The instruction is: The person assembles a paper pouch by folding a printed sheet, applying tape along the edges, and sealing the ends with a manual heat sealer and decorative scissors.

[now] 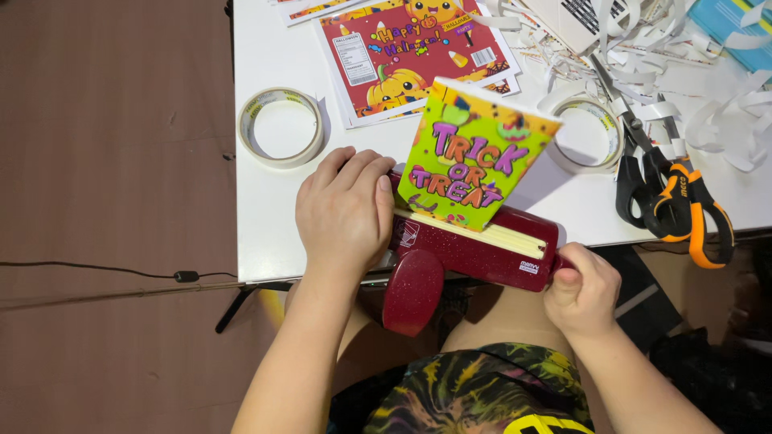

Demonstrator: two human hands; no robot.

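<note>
A dark red glittery crimping machine (pixel 474 245) sits at the near edge of the white table (pixel 265 217). A green printed paper bag (pixel 470 157) stands in its slot, tilted away. My left hand (pixel 344 210) presses flat on the machine's left end beside the bag. At the machine's right end my right hand (pixel 583 291) is closed around the handle, which is mostly hidden by the fingers.
A roll of clear tape (pixel 281 126) lies left on the table, a second roll (pixel 591 133) right of the bag. Printed red sheets (pixel 402 56) lie behind. Two pairs of scissors (pixel 671 193) and paper strips (pixel 708 88) cover the right side.
</note>
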